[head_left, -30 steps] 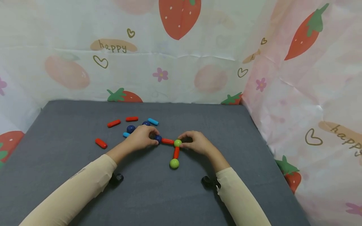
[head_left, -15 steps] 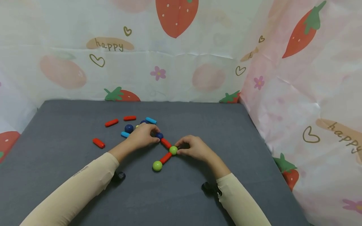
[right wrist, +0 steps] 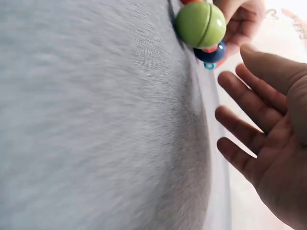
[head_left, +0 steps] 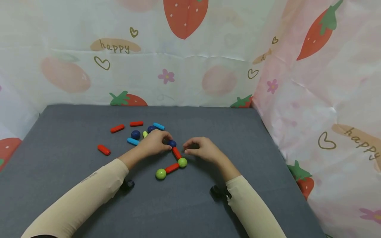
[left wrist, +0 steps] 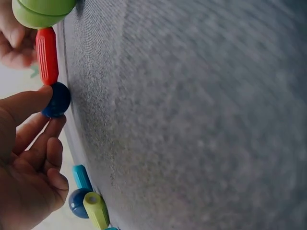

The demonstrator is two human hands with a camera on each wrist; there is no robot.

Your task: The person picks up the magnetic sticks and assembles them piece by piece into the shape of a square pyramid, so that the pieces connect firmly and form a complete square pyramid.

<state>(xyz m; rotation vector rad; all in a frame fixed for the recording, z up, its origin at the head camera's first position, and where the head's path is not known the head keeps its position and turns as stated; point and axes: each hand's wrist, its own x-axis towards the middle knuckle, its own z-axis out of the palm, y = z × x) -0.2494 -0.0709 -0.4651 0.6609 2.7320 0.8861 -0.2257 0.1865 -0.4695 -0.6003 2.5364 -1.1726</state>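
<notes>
My left hand (head_left: 155, 142) pinches a dark blue ball (left wrist: 59, 99) between thumb and fingertips. A red rod (head_left: 176, 153) runs from that ball to a green ball (head_left: 182, 162). From there a second red rod (head_left: 172, 168) leads left to another green ball (head_left: 161, 174), so the joined pieces form a bent chain on the grey table. My right hand (head_left: 203, 149) is just right of the chain, holding nothing, its fingers apart and loosely bent. In the right wrist view the nearer green ball (right wrist: 200, 24) sits beyond the fingertips, not touched by them.
Loose pieces lie left of and behind my left hand: red rods (head_left: 104, 149), blue rods (head_left: 133, 141), dark blue balls (head_left: 135, 134) and a yellow-green rod (head_left: 145, 134). The grey cloth-covered table (head_left: 190, 211) ends at a strawberry-print curtain (head_left: 184, 86) behind and on the right.
The chain has swung round, its free green end moving left and toward me. My right hand has let go of the middle green ball. My left hand keeps the blue ball, shifting slightly right.
</notes>
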